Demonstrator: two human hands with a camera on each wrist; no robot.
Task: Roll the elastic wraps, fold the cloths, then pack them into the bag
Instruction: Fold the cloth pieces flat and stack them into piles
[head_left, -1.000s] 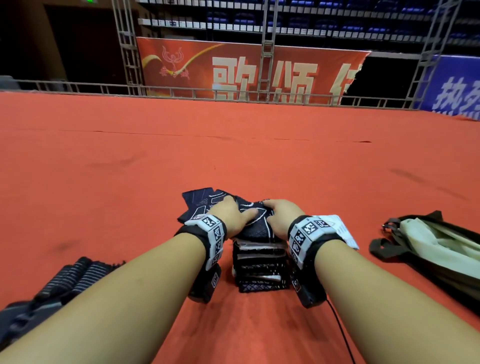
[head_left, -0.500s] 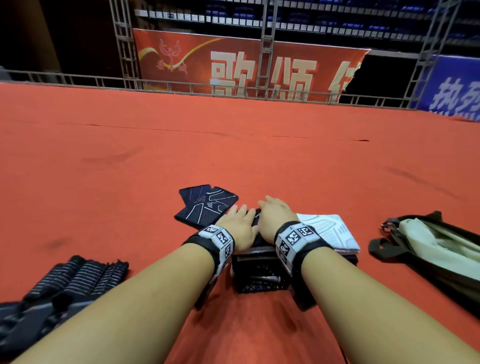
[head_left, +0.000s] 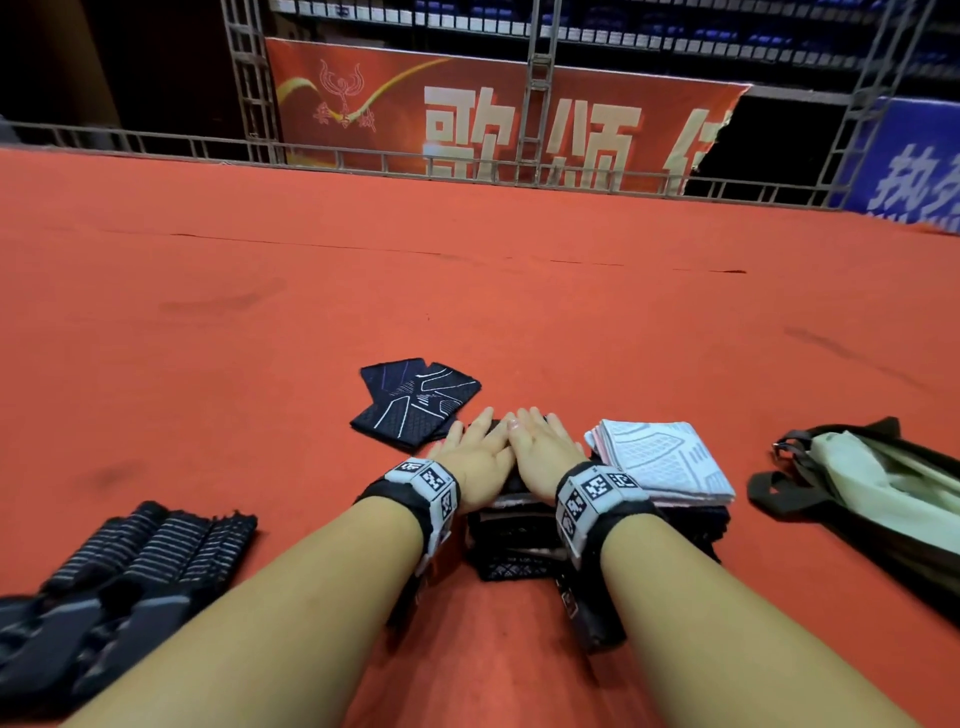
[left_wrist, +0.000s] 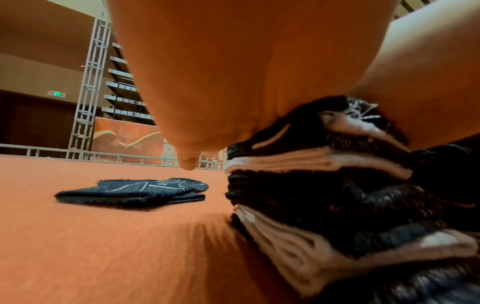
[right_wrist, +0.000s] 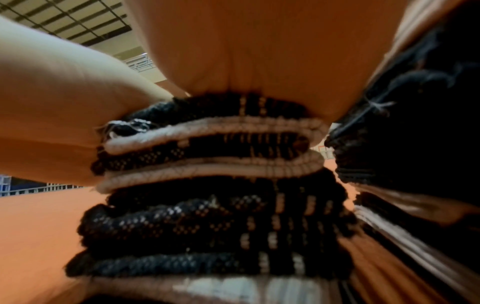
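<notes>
Both hands, left hand (head_left: 475, 457) and right hand (head_left: 543, 454), previously curled, are now pressed flat on the cloth stack (head_left: 511, 540), compacted for packing.

The left hand (left_wrist: 221, 82) presses flat on a pile of folded cloths (left_wrist: 324, 185). A dark cloth (left_wrist: 132, 191) lies near on the red floor (left_wrist: 103, 246)

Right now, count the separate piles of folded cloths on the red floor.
3. One stack lies under both flat hands, left hand and right hand; a white-topped stack sits just right of it; a small dark pile lies beyond, to the left. More could be hidden behind the arms.
</notes>
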